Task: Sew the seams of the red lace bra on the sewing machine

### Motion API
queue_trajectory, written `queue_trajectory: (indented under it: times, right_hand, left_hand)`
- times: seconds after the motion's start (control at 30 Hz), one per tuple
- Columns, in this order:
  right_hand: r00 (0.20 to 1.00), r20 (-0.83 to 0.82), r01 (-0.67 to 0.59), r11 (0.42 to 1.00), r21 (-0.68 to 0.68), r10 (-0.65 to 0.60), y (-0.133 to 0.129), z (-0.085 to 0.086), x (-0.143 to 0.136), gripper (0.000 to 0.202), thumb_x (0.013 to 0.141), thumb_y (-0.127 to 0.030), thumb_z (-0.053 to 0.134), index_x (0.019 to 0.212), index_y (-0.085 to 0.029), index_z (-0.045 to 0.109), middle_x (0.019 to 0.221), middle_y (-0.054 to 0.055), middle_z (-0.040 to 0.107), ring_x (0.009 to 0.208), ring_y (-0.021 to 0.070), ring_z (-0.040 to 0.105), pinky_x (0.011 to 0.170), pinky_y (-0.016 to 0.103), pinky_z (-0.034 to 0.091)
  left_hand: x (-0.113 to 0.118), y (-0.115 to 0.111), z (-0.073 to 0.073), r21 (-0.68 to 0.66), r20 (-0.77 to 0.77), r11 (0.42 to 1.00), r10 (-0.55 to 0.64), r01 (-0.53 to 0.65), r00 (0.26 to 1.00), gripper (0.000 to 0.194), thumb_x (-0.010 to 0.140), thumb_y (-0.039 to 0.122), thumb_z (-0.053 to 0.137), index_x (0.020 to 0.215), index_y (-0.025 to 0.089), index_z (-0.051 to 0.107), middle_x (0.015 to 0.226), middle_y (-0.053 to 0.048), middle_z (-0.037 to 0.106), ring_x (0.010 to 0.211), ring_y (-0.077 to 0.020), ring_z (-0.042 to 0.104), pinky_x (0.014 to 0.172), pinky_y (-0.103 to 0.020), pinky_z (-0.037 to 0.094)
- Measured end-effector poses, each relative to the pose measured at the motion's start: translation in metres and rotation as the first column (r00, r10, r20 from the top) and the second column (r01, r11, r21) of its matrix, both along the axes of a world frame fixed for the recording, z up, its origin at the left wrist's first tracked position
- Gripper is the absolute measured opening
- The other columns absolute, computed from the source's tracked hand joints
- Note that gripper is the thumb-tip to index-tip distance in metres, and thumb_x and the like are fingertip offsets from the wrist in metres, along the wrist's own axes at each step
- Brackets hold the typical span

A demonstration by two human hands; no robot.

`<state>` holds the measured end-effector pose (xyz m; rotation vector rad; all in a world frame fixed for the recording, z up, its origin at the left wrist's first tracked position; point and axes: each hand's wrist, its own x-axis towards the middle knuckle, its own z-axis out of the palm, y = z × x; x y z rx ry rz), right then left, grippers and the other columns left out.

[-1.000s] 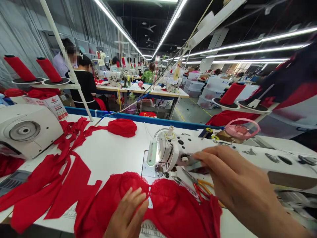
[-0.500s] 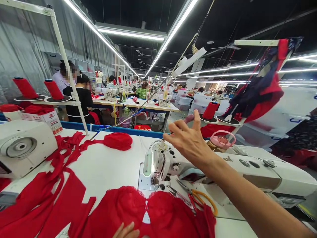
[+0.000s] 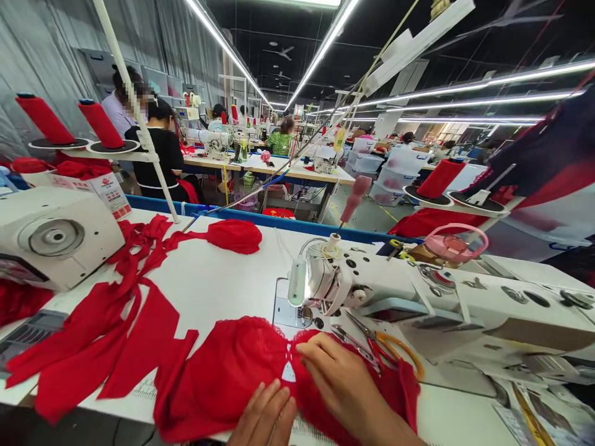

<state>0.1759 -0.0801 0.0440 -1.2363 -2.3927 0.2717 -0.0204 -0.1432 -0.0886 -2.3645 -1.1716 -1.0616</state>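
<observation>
A red lace-edged bra (image 3: 232,365) lies on the white table below the sewing machine head (image 3: 320,279). My left hand (image 3: 266,416) rests on its lower edge, fingers extended and nothing held. My right hand (image 3: 341,381) is over the right cup, beside the centre opening, its fingers bent together; whatever is between the fingertips is hidden. A screwdriver with a pink handle (image 3: 356,199) stands upright at the top of the machine head. Scissors with orange handles (image 3: 402,353) lie to the right of the bra, near small metal snips (image 3: 356,347).
Red fabric pieces (image 3: 139,334) spread over the left of the table (image 3: 223,288). Another machine (image 3: 56,235) stands at far left. Red thread cones (image 3: 441,178) and a pink-handled container (image 3: 455,243) are behind the machine. People sit at tables beyond.
My right hand has come down from the top of the machine to the bra. The pink-handled screwdriver now stands there without a hand on it. The camera view has shifted.
</observation>
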Motion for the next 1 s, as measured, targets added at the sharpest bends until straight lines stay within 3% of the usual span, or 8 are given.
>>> queue_trajectory:
  times: [0.07, 0.17, 0.33, 0.57, 0.73, 0.83, 1.0]
  right_hand:
    - [0.990, -0.002, 0.142, 0.977, -0.160, -0.144, 0.006, -0.031, -0.011, 0.023, 0.099, -0.020, 0.039, 0.093, -0.023, 0.061, 0.090, 0.004, 0.068, 0.078, 0.0177, 0.065, 0.068, 0.028, 0.049]
    - [0.968, 0.037, 0.248, 0.935, -0.254, -0.247, 0.025, -0.048, -0.022, 0.016, 0.097, -0.025, 0.049, 0.084, -0.022, 0.058, 0.072, -0.001, 0.065, 0.066, 0.0161, 0.063, 0.063, 0.025, 0.042]
    - [0.952, 0.106, 0.305, 0.896, -0.323, -0.286, 0.047, -0.046, -0.026, 0.023, 0.092, -0.034, 0.063, 0.074, -0.022, 0.057, 0.060, -0.004, 0.062, 0.058, 0.0151, 0.059, 0.056, 0.025, 0.029]
    - [0.945, 0.137, 0.326, 0.873, -0.362, -0.296, 0.053, -0.052, -0.026, 0.023, 0.093, -0.032, 0.062, 0.073, -0.022, 0.056, 0.061, -0.004, 0.063, 0.061, 0.0153, 0.059, 0.057, 0.025, 0.025]
    - [0.949, 0.116, 0.315, 0.871, -0.377, -0.293, 0.052, -0.040, -0.016, 0.027, 0.102, -0.032, 0.046, 0.079, -0.023, 0.056, 0.067, -0.004, 0.065, 0.061, 0.0141, 0.059, 0.056, 0.025, 0.026]
    - [0.944, 0.128, 0.331, 0.873, -0.358, -0.305, 0.048, -0.036, -0.018, 0.025, 0.100, -0.035, 0.050, 0.079, -0.023, 0.055, 0.066, -0.003, 0.064, 0.059, 0.0152, 0.058, 0.057, 0.027, 0.025]
    - [0.952, 0.127, 0.305, 0.881, -0.361, -0.277, 0.053, -0.048, -0.029, 0.029, 0.091, -0.039, 0.065, 0.070, -0.022, 0.055, 0.061, -0.003, 0.062, 0.061, 0.0165, 0.058, 0.057, 0.028, 0.023]
  left_hand:
    - [0.006, 0.005, -0.001, 0.010, -0.053, 1.000, 0.010, -0.009, 0.999, 0.049, 0.104, 0.048, 0.040, 0.129, 0.013, 0.063, 0.127, -0.009, 0.068, 0.131, -0.0223, 0.056, 0.123, -0.037, 0.029]
    - [0.010, 0.012, -0.004, 0.038, -0.165, 0.999, 0.003, 0.004, 0.986, 0.044, 0.104, 0.040, 0.043, 0.131, 0.012, 0.062, 0.135, -0.010, 0.064, 0.139, -0.0244, 0.047, 0.126, -0.041, 0.018]
    - [0.015, 0.010, -0.014, 0.036, -0.173, 0.997, 0.075, -0.070, 0.982, 0.035, 0.102, 0.017, 0.043, 0.130, 0.015, 0.063, 0.132, -0.009, 0.066, 0.135, -0.0260, 0.051, 0.125, -0.045, 0.022]
    - [0.015, 0.006, -0.005, 0.005, -0.191, 0.999, 0.053, -0.053, 0.980, 0.039, 0.103, 0.016, 0.035, 0.131, 0.015, 0.062, 0.133, -0.009, 0.065, 0.135, -0.0262, 0.051, 0.124, -0.046, 0.024]
    - [0.015, 0.007, 0.000, 0.000, -0.204, 0.999, 0.052, -0.053, 0.977, 0.038, 0.102, 0.016, 0.036, 0.130, 0.015, 0.062, 0.131, -0.009, 0.066, 0.133, -0.0269, 0.052, 0.123, -0.045, 0.023]
    - [0.014, 0.007, 0.004, -0.021, -0.210, 0.999, 0.042, -0.047, 0.977, 0.040, 0.105, 0.028, 0.035, 0.131, 0.014, 0.062, 0.132, -0.010, 0.065, 0.134, -0.0282, 0.051, 0.124, -0.047, 0.020]
    - [0.007, 0.009, 0.011, -0.014, -0.299, 1.000, -0.025, 0.022, 0.954, 0.075, 0.095, 0.071, 0.036, 0.133, 0.011, 0.061, 0.133, -0.015, 0.063, 0.133, -0.0323, 0.051, 0.125, -0.049, 0.013]
